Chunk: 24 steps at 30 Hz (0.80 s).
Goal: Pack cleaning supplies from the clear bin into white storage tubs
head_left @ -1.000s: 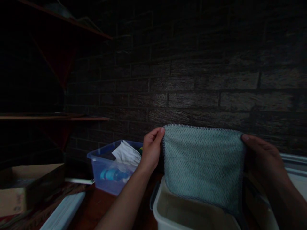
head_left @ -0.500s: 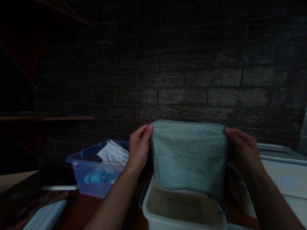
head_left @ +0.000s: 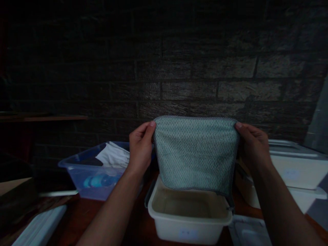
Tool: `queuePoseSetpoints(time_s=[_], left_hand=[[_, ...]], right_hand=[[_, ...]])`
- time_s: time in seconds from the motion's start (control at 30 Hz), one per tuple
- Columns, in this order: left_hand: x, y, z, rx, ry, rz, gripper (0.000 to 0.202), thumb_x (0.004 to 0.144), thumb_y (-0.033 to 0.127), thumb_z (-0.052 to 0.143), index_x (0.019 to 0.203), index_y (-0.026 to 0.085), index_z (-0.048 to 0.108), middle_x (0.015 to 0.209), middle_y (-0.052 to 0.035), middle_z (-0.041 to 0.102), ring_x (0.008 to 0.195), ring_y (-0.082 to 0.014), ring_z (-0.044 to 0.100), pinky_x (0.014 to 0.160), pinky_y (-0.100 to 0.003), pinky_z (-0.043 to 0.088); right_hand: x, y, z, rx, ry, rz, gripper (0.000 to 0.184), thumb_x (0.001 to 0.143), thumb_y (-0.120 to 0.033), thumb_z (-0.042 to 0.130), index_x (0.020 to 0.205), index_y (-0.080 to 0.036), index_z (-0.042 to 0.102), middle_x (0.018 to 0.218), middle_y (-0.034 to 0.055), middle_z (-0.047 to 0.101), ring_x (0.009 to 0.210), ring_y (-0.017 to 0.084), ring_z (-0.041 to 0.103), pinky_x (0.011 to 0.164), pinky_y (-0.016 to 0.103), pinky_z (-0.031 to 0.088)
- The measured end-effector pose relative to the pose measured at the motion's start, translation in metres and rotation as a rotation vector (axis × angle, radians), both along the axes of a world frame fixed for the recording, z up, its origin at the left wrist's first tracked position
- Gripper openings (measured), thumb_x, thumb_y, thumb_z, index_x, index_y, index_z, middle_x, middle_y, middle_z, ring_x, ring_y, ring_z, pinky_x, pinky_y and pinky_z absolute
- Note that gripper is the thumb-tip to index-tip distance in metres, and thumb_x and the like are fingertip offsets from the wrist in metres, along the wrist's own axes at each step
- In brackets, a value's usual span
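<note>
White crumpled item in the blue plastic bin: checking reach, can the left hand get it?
Probably yes, if the left hand releases the green rectangular cloth; the bin is open above the white item.

Reaching forward with left forearm (head_left: 112, 206) and right forearm (head_left: 278, 201), both bare, angled inward and up. Holding left hand (head_left: 140, 147) and right hand (head_left: 255, 147) raised, well apart, about level. Pinching on both sides, with left thumb (head_left: 150, 130) and right thumb (head_left: 242, 130) on the near side, tipped up and inward, and fingers (head_left: 139, 129) curled behind. Darker on the right.
</note>
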<state>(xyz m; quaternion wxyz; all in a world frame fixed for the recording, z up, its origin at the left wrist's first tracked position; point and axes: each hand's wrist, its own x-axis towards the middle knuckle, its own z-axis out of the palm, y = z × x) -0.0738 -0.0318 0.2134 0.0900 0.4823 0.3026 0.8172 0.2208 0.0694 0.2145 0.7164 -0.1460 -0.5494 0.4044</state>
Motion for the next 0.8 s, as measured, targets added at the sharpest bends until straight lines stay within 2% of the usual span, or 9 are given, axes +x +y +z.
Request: queuePoseSetpoints(time_s=[0.23,0.43,0.57,0.8], left_hand=[[0.001,-0.0006,-0.0002,-0.001,0.025,0.053,0.024,0.088,0.044,0.072,0.087,0.021,0.077,0.081,-0.001,0.067,0.077,-0.0165,0.058,0.069,-0.024,0.043],[0.0043,-0.0058,0.001,0.029,0.154,0.274,0.024,0.09,0.042,0.07,0.085,0.02,0.077,0.079,-0.0004,0.067,0.076,-0.017,0.057,0.069,-0.025,0.042],[0.0075,-0.0079,0.0004,0.041,0.221,0.373,0.023,0.093,0.04,0.067,0.088,0.02,0.076,0.08,-0.0005,0.067,0.076,-0.0169,0.057,0.069,-0.025,0.041],[0.0082,-0.0053,0.0002,0.044,0.231,0.416,0.022,0.095,0.038,0.064,0.088,0.019,0.073,0.077,0.0004,0.062,0.073,-0.0155,0.055,0.066,-0.024,0.039]], right_hand=[[0.0008,-0.0006,-0.0004,-0.035,0.04,-0.009,0.014,0.077,-0.036,0.087,0.081,-0.025,0.079,0.076,-0.0013,0.069,0.066,0.013,0.058,0.059,0.026,0.048],[0.0015,-0.001,-0.0012,-0.047,0.028,-0.051,0.015,0.077,-0.039,0.086,0.08,-0.027,0.079,0.074,-0.0016,0.067,0.063,0.014,0.055,0.054,0.027,0.047],[0.0015,-0.0018,-0.0001,-0.033,0.042,-0.05,0.014,0.078,-0.038,0.086,0.079,-0.026,0.079,0.072,-0.0014,0.065,0.062,0.012,0.054,0.055,0.025,0.046],[0.0004,-0.0016,0.0012,0.017,-0.008,-0.041,0.016,0.081,-0.041,0.082,0.077,-0.026,0.077,0.07,-0.0007,0.062,0.059,0.014,0.051,0.054,0.028,0.041]])
